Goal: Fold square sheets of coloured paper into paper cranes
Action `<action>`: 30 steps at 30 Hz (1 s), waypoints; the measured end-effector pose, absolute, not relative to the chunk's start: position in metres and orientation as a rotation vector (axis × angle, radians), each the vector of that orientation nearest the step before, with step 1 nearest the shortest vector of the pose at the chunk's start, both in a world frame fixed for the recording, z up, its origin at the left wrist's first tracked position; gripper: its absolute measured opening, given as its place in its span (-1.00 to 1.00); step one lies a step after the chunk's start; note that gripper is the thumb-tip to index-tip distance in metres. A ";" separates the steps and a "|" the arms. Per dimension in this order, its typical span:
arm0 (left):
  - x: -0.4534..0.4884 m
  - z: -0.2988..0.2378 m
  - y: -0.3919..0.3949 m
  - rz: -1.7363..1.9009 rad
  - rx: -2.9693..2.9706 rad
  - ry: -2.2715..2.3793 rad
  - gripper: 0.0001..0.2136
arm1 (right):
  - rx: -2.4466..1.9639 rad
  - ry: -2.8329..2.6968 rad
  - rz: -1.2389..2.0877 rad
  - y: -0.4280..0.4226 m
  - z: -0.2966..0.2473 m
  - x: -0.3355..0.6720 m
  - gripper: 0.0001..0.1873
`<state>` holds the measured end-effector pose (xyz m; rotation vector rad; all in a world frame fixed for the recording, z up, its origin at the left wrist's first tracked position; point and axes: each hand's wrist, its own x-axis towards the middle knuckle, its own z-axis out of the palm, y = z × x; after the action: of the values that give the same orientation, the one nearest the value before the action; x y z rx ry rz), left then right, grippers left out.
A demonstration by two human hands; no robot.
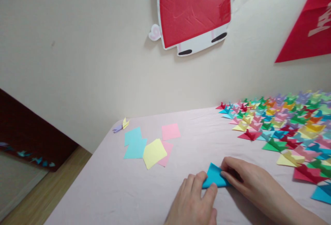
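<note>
Head view shows one blue paper (215, 176), folded roughly triangular, on the pale cloth (103, 187) between two hands. The left hand (192, 195) holds its left end with fingers and thumb; the right hand (245, 176) pinches its right side. The step in hand appears to be folding or pressing a crease; the next move seems to call for keeping edges aligned while a fingertip presses firmly along the fold. Further left, five loose sheets show: two light-blue sheets (136, 149), two pink sheets (170, 131) and one yellow sheet (155, 153), perhaps with another beneath. Beyond them sit two small folded pieces, one purple (118, 128), one yellow (125, 124). Rightward, coloured folded figures (275, 145) crowd together, too overlapped to count.
</note>
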<state>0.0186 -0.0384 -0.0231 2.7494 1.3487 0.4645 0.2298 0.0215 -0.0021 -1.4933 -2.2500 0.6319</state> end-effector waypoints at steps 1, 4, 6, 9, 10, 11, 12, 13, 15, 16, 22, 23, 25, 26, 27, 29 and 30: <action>0.018 -0.025 -0.038 0.477 2.767 1.345 -0.56 | -1.485 -2.231 0.641 0.021 -0.002 0.229 -0.85; 0.016 -0.029 -0.036 0.495 2.810 1.336 -0.57 | -1.455 -2.171 0.660 0.019 -0.002 0.228 -0.89; 0.015 -0.032 -0.034 0.525 2.843 1.325 -0.56 | -1.450 -2.163 0.659 0.018 -0.005 0.228 -0.88; 0.015 -0.033 -0.033 0.584 2.883 1.308 -0.55 | -1.449 -2.194 0.637 0.017 -0.009 0.229 -0.86; 0.015 -0.033 -0.033 0.606 2.891 1.304 -0.55 | -1.445 -2.209 0.618 0.017 -0.011 0.229 -0.85; 0.015 -0.033 -0.032 0.629 2.897 1.303 -0.55 | -1.438 -2.227 0.599 0.018 -0.012 0.229 -0.83; 0.015 -0.033 -0.032 0.651 2.902 1.303 -0.55 | -1.428 -2.245 0.582 0.018 -0.013 0.229 -0.82; 0.015 -0.033 -0.032 0.668 2.907 1.302 -0.55 | -1.415 -2.263 0.568 0.018 -0.013 0.229 -0.81; 0.015 -0.033 -0.032 0.679 2.911 1.301 -0.56 | -1.389 -2.292 0.552 0.019 -0.013 0.228 -0.79; 0.015 -0.033 -0.032 0.669 2.913 1.297 -0.57 | -1.377 -2.303 0.546 0.019 -0.012 0.228 -0.79; 0.014 -0.043 -0.034 0.485 2.898 1.313 -0.59 | -1.356 -2.327 0.520 0.021 -0.008 0.226 -0.78; 0.014 -0.044 -0.034 0.487 2.901 1.324 -0.59 | -1.355 -2.330 0.518 0.021 -0.007 0.226 -0.78; 0.014 -0.046 -0.034 0.519 2.926 1.324 -0.60 | -1.354 -2.335 0.520 0.021 -0.007 0.226 -0.77; 0.014 -0.046 -0.034 0.536 2.946 1.314 -0.60 | -1.354 -2.335 0.520 0.021 -0.007 0.226 -0.77; 0.014 -0.045 -0.034 0.547 2.971 1.302 -0.59 | -1.352 -2.333 0.520 0.021 -0.008 0.226 -0.78; 0.016 -0.043 -0.034 0.566 3.020 1.301 -0.60 | -1.351 -2.326 0.522 0.021 -0.009 0.226 -0.79; 0.017 -0.041 -0.034 0.594 3.037 1.320 -0.61 | -1.351 -2.322 0.525 0.021 -0.010 0.226 -0.79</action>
<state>0.0172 -0.0338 -0.0414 3.0369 1.3204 0.5936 0.2263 0.0210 -0.0097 -1.3513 -2.3222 0.5253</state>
